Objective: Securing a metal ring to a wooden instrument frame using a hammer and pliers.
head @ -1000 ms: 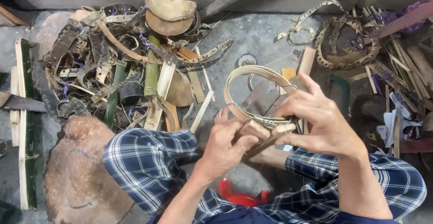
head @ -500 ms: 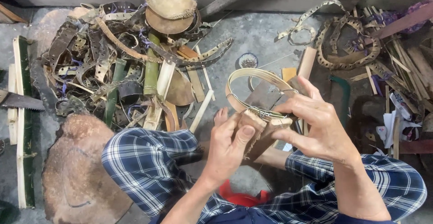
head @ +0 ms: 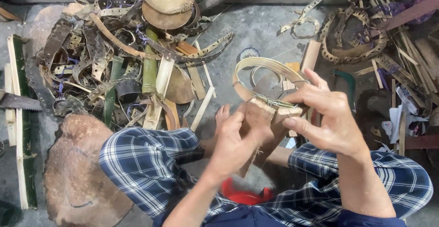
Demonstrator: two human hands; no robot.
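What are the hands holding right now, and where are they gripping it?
Both hold a bamboo-strip hoop at its near edge: the left hand presses a brown sheath piece there, and the right hand pinches the rim.

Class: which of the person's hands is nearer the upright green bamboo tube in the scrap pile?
Left. The left hand lies just right of the green bamboo tube; the right hand is farther right.

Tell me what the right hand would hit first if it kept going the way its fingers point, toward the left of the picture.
Probably the left hand: the right hand has its fingers aimed at it across the brown piece below the bamboo hoop both hold. Depth is unclear.
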